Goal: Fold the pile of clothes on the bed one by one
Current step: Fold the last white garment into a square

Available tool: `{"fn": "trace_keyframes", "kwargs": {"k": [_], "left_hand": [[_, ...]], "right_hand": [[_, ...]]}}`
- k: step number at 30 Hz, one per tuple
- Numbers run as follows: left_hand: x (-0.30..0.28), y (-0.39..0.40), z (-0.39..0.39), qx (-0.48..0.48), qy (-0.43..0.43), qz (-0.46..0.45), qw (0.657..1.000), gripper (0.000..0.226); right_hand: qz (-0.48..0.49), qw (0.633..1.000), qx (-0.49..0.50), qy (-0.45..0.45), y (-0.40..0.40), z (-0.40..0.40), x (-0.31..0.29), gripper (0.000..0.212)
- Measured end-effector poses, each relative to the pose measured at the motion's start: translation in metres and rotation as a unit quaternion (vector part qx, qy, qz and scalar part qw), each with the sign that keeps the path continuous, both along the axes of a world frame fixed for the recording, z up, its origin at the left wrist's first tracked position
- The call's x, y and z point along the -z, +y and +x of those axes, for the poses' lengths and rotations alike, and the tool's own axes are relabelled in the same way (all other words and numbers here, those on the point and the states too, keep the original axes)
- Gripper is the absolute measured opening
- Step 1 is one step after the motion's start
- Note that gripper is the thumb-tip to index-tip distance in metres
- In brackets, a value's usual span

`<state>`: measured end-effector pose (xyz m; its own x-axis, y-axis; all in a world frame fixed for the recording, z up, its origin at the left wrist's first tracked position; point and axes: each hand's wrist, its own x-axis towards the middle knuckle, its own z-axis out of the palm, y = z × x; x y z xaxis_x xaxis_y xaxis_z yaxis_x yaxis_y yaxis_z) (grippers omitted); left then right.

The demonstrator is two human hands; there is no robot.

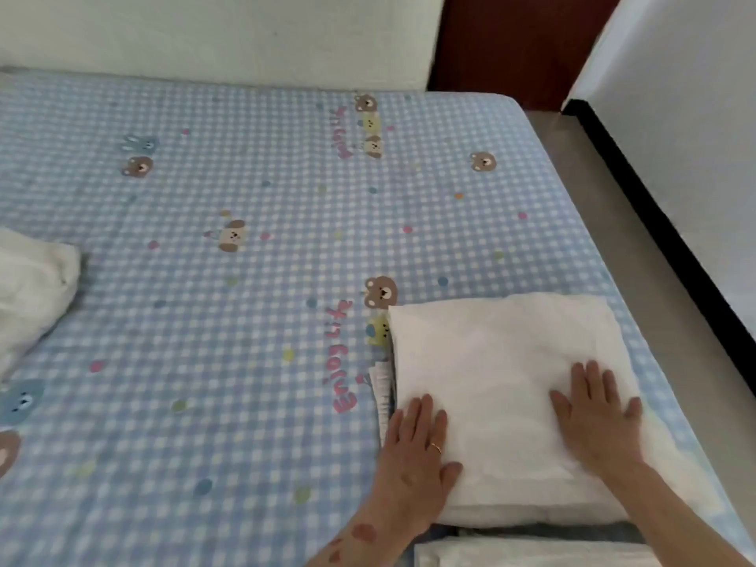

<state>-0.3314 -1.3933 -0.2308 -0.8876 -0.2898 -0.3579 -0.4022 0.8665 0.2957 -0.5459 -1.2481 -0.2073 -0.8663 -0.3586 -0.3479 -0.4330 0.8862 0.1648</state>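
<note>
At the very bottom edge, just right of centre, a strip of white fabric [532, 556] shows, with a dark grey-blue layer [552, 532] lying between it and the folded piece above; what either one is cannot be told. Just beyond them, a folded white cloth garment [503, 362], squared into a neat rectangle, lies flat on the near right part of the bed, close to the mattress edge. It tops a stack: the edges of other folded pieces, one striped grey and white [382, 392], stick out along its left side.

Both hands lie palm down on this white garment. The left hand [415, 456], with a gold ring [436, 447] on one finger, rests at the near left corner, fingers straight and together, its grip open and closed around nothing. The right hand [593, 419] presses flat on the near right part, fingers spread, grip likewise open and holding nothing.

The bed is covered by a blue-and-white checked sheet [229, 341] printed with cartoon bears, coloured dots and pink lettering. At the far left edge, well apart from the stack, lies a crumpled heap of white cloth [28, 288], unfolded.

Farther back, a pale cream headboard panel [212, 34] runs along the bed. To the right are a grey strip of floor [654, 288], a black baseboard [671, 239] and a white wall [687, 116].
</note>
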Motion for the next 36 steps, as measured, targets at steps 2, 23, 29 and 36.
{"fn": "trace_keyframes", "kwargs": {"k": [2, 23, 29, 36], "left_hand": [[-0.019, -0.010, 0.048, 0.001, -0.015, 0.007, 1.000, 0.069], [-0.027, -0.354, 0.600, -0.524, 0.000, 0.021, 0.852, 0.046], [-0.012, -0.463, 0.599, -0.491, 0.138, 0.008, 0.860, 0.074], [0.004, -0.522, 0.560, -0.315, 0.091, -0.136, 0.935, 0.079]], "right_hand": [[-0.076, 0.997, 0.021, -0.020, -0.021, 0.039, -0.020, 0.057], [-0.228, 0.885, -0.205, -0.352, -0.440, 0.576, -0.024, 0.036], [-0.198, 0.913, -0.204, -0.293, -0.525, 0.645, 0.036, 0.075], [-0.255, 0.940, -0.144, -0.174, -0.551, 0.676, 0.093, 0.097]]}}
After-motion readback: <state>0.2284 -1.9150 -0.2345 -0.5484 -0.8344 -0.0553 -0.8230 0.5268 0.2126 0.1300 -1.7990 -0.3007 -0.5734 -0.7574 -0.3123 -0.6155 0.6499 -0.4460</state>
